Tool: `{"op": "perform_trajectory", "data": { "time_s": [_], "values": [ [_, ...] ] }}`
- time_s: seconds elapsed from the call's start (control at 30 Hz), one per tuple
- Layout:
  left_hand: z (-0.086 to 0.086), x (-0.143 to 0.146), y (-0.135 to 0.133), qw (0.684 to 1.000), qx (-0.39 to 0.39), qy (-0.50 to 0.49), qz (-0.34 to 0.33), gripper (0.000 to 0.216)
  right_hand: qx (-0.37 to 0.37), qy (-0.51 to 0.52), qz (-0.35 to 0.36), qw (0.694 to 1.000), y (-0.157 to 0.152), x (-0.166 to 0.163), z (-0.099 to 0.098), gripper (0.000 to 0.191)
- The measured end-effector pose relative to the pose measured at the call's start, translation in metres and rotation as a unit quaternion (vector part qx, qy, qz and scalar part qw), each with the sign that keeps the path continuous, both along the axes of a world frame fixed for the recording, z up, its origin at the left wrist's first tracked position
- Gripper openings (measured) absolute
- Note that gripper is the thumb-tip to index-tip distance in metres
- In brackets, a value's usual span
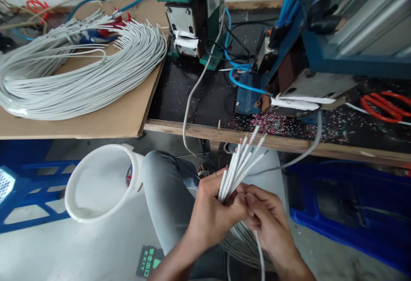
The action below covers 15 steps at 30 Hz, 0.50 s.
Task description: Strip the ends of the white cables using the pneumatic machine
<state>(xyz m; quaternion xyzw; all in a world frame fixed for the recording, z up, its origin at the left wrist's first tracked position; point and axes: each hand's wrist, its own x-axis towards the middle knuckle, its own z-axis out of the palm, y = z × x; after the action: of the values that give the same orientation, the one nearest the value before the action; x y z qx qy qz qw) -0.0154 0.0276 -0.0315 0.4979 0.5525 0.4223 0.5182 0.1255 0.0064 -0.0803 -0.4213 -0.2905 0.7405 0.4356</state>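
My left hand [210,212] is wrapped round a bundle of white cables [239,165]. Their cut ends fan out above the fist, and a few show small red or green tips. Close against it, my right hand [271,219] is closed in a pinch at the base of the bundle. A single grey cable [259,251] runs down from between its fingers. Exactly what the fingertips grip is partly hidden. Below both hands, more of the coiled cable [239,240] rests on my lap.
A large coil of cable [128,75] lies on cardboard [141,118] at the left of the bench. Two presses, one green [189,20] and one blue [289,71], stand behind coloured scraps [272,122]. Red-handled scissors [382,106] lie right. A white bucket [72,199] and blue stools [346,204] flank my legs.
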Motion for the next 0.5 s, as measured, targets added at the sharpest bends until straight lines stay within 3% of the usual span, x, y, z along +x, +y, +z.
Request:
{"op": "perform_trajectory", "data": {
  "time_s": [0.23, 0.37, 0.5],
  "values": [
    [-0.001, 0.007, -0.009, 0.993, -0.071, -0.062, 0.072, 0.015, -0.045, 0.029, -0.078, 0.995, -0.007, -0.025, 0.006, 0.043],
    [0.0, 0.004, -0.01, 0.992, -0.08, -0.07, 0.068, 0.006, -0.038, 0.015, -0.081, 0.996, -0.009, -0.022, 0.008, 0.037],
    [0.004, 0.002, -0.007, 0.992, -0.081, -0.08, 0.058, 0.013, -0.008, -0.02, -0.05, 0.999, -0.008, -0.012, 0.01, 0.033]
  ]
}}
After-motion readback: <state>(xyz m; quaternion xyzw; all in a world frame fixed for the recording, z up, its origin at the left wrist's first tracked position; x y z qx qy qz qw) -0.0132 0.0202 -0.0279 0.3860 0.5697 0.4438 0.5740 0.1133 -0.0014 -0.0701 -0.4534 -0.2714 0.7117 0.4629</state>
